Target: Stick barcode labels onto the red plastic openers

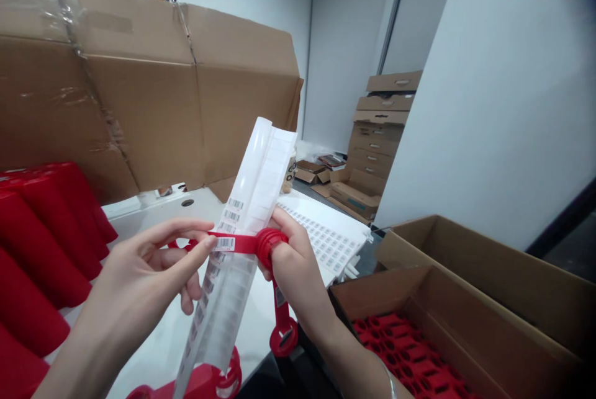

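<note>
My left hand [153, 268] pinches a flat red strap [244, 244] between thumb and forefinger, right beside a small white barcode label [225, 244] on it. My right hand [293, 250] is closed around the strap's rolled or ringed red end. It also seems to grip a sheet of barcode labels [261, 182], which stands tilted behind the strap with a column of labels along its left side. Below the right hand hangs another red strap [283, 324] with a ring at its end. More red ringed pieces [205, 383] lie beneath the sheet.
Red rolls [41, 231] stand at the left. A large cardboard box [139, 95] fills the back of the white table [153, 219]. More label sheets [326, 237] lie beyond my right hand. An open carton [465, 318] at right holds red pieces; stacked boxes [379, 138] stand behind.
</note>
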Action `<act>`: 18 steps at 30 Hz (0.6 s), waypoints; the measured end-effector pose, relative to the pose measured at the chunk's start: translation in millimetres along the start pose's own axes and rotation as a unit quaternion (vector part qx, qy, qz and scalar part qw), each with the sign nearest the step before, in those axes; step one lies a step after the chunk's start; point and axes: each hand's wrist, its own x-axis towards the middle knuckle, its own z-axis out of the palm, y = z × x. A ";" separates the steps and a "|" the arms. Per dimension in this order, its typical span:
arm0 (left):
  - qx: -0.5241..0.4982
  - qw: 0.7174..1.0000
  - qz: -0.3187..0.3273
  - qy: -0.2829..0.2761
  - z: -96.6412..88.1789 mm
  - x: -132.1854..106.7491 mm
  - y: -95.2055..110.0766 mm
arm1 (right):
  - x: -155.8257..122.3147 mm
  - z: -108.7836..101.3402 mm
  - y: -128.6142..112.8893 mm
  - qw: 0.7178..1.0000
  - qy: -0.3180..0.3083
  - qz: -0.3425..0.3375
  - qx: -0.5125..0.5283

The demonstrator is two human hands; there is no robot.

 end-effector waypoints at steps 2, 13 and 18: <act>-0.008 1.000 0.002 0.003 1.0 -0.1 -0.1 | 0.0 0.1 -0.2 1.000 -0.002 0.000 0.003; -0.040 0.999 0.024 0.002 9.2 -2.8 2.1 | -1.8 1.5 -0.5 1.000 -0.007 0.003 0.009; 0.033 0.992 0.099 0.076 14.6 6.5 -6.2 | 0.3 -0.6 0.0 0.999 0.017 -0.019 -0.020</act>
